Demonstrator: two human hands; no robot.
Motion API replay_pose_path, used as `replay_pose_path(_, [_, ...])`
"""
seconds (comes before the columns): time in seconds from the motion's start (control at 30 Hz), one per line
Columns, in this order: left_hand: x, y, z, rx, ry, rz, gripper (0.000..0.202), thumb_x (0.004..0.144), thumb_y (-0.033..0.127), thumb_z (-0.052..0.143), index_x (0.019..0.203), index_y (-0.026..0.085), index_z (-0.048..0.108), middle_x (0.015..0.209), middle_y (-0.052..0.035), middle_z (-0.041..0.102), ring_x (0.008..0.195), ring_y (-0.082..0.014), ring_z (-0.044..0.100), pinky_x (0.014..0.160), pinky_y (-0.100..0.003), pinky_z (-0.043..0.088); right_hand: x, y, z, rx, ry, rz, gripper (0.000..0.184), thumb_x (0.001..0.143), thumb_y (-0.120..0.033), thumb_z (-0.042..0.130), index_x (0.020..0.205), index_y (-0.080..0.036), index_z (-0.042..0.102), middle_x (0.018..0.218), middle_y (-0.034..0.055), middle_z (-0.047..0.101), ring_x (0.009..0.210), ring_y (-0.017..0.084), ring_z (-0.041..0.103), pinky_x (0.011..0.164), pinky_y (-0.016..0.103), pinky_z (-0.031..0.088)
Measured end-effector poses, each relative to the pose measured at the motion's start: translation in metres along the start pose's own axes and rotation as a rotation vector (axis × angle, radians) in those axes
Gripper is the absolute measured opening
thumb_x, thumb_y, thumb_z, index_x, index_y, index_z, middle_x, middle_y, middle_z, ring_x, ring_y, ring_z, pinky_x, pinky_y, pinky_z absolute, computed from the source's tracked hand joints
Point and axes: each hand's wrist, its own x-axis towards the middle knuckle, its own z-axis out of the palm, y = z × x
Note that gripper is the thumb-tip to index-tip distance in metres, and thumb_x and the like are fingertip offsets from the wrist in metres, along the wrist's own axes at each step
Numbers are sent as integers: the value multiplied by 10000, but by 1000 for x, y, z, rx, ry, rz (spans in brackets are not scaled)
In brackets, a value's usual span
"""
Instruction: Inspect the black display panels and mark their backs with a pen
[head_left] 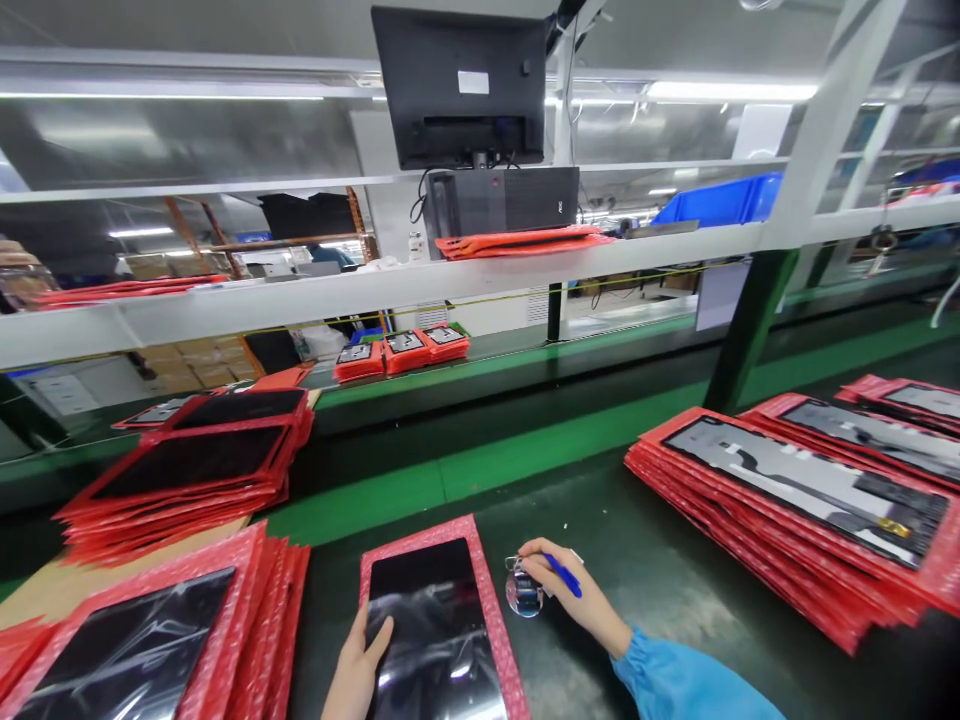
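lying lengthwise away | panel | left hand on edge

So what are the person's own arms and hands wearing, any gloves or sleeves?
Both hands are bare, no gloves. The right hand comes out of a bright blue long sleeve with a gathered, elastic-looking cuff at the wrist. The left hand shows only up to the wrist at the picture's bottom edge, so any sleeve there is out of view. No rings or watch are visible.
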Motion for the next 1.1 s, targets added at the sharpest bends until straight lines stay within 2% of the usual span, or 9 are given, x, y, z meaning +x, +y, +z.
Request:
replay_pose_path(0.17, [-11, 4, 2, 49, 19, 100, 847, 686, 520, 584, 1337, 17, 382, 1491, -225, 348, 1421, -289, 248, 1170, -370, 153, 0, 3, 0, -64, 51, -24, 407, 850, -587, 546, 905, -187, 604, 659, 33, 716, 621, 209, 699, 569, 288, 562])
replay_pose_path(0.3, [-25, 12, -11, 89, 99, 134, 915, 686, 577, 595, 1419, 120, 295, 1578, -120, 189, 1442, -272, 179, 1183, -360, 96, -7, 0, 1, -181, 170, -99, 338, 873, -447, 561, 1088, -186, 580, 1101, 145, 713, 1021, 288, 682, 877, 410, 554])
replay_pose_path(0.37, [-30, 11, -25, 82, 112, 74, 969, 620, 623, 635, 1389, 118, 331, 1553, -163, 233, 1397, -346, 275, 1159, -435, 202, -15, -1, 6, -244, 225, -161, 336, 877, -350, 560, 1174, -193, 565, 1271, 160, 629, 1190, 295, 586, 1027, 462, 448])
replay_pose_path(0.47, [-34, 4, -43, 31, 67, -57, 1013, 457, 637, 734, 1236, 58, 443, 1348, -293, 468, 1206, -412, 506, 987, -466, 436, -30, 1, 23, -358, 131, -353, 262, 876, -212, 538, 1120, -223, 633, 1201, 105, 683, 1145, 237, 624, 1036, 368, 457])
replay_pose_path(0.6, [-42, -3, -52, -78, -47, -192, 800, 438, 630, 773, 1027, 128, 569, 980, -188, 670, 927, -337, 655, 776, -408, 525, -45, 12, 49, -551, -38, -597, 292, 832, -98, 551, 1086, -195, 657, 1077, 100, 739, 956, 197, 718, 850, 212, 563])
replay_pose_path(0.77, [-47, 11, -45, -123, -116, -250, 656, 503, 600, 785, 952, 146, 631, 891, -113, 668, 849, -261, 641, 714, -350, 510, -50, 17, 63, -569, -227, -582, 333, 796, -67, 556, 1071, -207, 679, 1134, 75, 715, 1049, 225, 677, 965, 282, 508])
replay_pose_path(0.97, [-45, 29, -38, -67, -158, -200, 463, 609, 528, 766, 876, 171, 641, 776, -41, 648, 743, -199, 624, 578, -258, 448, -55, 11, 63, -465, -262, -463, 341, 775, -60, 541, 1022, -242, 690, 1190, 47, 686, 1102, 233, 644, 962, 274, 509])
replay_pose_path(1.03, [-44, 38, -30, -69, -185, -129, 425, 681, 502, 719, 936, 169, 652, 822, -60, 684, 822, -228, 653, 680, -301, 487, -55, 13, 64, -423, -254, -438, 329, 776, -78, 537, 1016, -245, 688, 1198, 45, 682, 1111, 232, 639, 965, 278, 505])
replay_pose_path(1.1, [-44, 51, -19, -77, -208, -5, 410, 713, 422, 709, 1028, 163, 658, 1028, -101, 706, 1044, -261, 625, 903, -345, 459, -54, 18, 65, -354, -211, -431, 296, 799, -110, 519, 998, -249, 687, 1192, 47, 687, 1099, 224, 648, 959, 279, 508])
